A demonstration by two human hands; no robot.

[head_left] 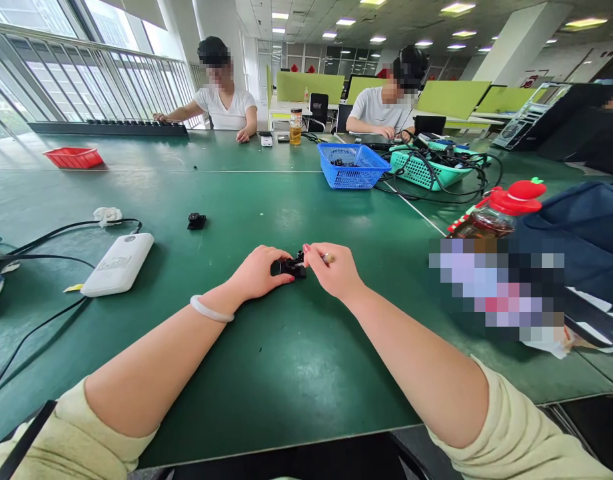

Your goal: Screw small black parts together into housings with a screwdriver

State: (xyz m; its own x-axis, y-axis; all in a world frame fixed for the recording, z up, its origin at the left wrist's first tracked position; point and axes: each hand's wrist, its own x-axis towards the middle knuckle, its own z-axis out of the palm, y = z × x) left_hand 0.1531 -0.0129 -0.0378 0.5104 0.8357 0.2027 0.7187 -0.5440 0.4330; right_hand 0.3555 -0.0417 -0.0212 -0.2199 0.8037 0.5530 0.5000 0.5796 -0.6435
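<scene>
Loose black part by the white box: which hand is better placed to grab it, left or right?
Probably left. The loose black part lies up-left of the left hand, on its side of the green table. The right hand would have to cross over. Both hands grip the small black piece.

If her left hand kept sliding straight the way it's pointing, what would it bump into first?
Almost at once, the small black part that the left hand already touches, and just behind it the right hand. Depth between them is hard to judge.
</scene>
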